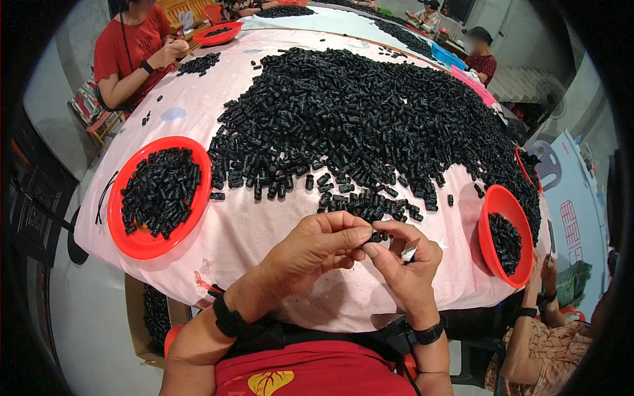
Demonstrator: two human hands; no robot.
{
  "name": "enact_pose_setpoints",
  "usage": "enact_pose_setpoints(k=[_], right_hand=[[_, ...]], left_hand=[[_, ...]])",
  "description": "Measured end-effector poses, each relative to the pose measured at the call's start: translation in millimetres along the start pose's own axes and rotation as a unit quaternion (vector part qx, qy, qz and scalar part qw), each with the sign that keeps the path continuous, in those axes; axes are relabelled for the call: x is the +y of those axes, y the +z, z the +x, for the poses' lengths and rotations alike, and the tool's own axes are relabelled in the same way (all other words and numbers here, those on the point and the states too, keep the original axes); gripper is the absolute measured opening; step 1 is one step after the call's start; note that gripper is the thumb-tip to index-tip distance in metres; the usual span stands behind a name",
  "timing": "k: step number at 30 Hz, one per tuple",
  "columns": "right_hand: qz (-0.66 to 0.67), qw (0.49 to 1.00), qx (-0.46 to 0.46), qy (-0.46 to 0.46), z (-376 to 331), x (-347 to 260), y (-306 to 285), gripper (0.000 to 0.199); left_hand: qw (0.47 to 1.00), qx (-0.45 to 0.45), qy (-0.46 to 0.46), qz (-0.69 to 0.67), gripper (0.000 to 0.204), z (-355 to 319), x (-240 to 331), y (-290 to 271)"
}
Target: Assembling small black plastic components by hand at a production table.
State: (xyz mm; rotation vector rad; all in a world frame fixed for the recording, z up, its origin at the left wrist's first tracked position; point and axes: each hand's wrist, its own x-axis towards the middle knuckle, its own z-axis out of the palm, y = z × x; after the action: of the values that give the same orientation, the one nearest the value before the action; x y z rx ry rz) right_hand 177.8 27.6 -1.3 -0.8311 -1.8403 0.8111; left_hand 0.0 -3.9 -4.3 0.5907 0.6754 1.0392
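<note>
- The left hand (310, 251), at the centre of the frame just below the loose parts, has its thumb and forefinger pinched on one end of a small black part (379, 236); its other fingers curl under.
- The right hand (411, 264), just right of it, pinches the same part between thumb and forefinger, and a small pale piece (409, 251) juts from among its curled fingers.
- That black part is thus held between the fingertips of both hands, above the tabletop (257, 228) with its pink cloth.
- At centre left, a wide red bowl (113, 214) holds a heap of black parts (162, 188) that covers most of its inside.
- At centre right, a deeper-looking red bowl (492, 257) holds a lower pile of black parts (506, 245), with much of its inner wall bare.
- At lower left, below the tabletop's edge, an open cardboard box (137, 320) has more black parts (156, 313) inside.
- At upper left, near a co-worker in red (135, 49), another red bowl (218, 39) carries a small dark pile.
- At upper right are a blue container (449, 57) and a pink one (474, 87); their contents are too small to tell.
- A broad black heap (356, 119) spreads across the upper middle.
</note>
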Motion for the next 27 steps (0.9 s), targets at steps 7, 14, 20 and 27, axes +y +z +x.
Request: enact_pose_setpoints(k=[7,14,20,27], right_hand=[[0.082,0.995,0.008,0.053,-1.4,4.8,-0.5,0.022],[0.203,0.977,-0.02,0.068,-1.8,6.9,-1.3,0.006],[0.159,0.986,-0.038,0.038,-3.3,15.3,-6.5,0.008],[0.198,0.972,-0.052,0.111,-0.2,2.9,-8.6,0.023]], left_hand=[[0.998,-0.001,0.055,0.036,0.019,-0.8,1.0,1.6],[1.0,-0.029,-0.008,-0.008,0.02,0.4,4.2,1.0],[0.999,-0.01,0.018,0.041,0.022,-1.4,4.3,2.9],[0.998,-0.013,0.024,0.061,0.02,-4.1,7.3,3.4]])
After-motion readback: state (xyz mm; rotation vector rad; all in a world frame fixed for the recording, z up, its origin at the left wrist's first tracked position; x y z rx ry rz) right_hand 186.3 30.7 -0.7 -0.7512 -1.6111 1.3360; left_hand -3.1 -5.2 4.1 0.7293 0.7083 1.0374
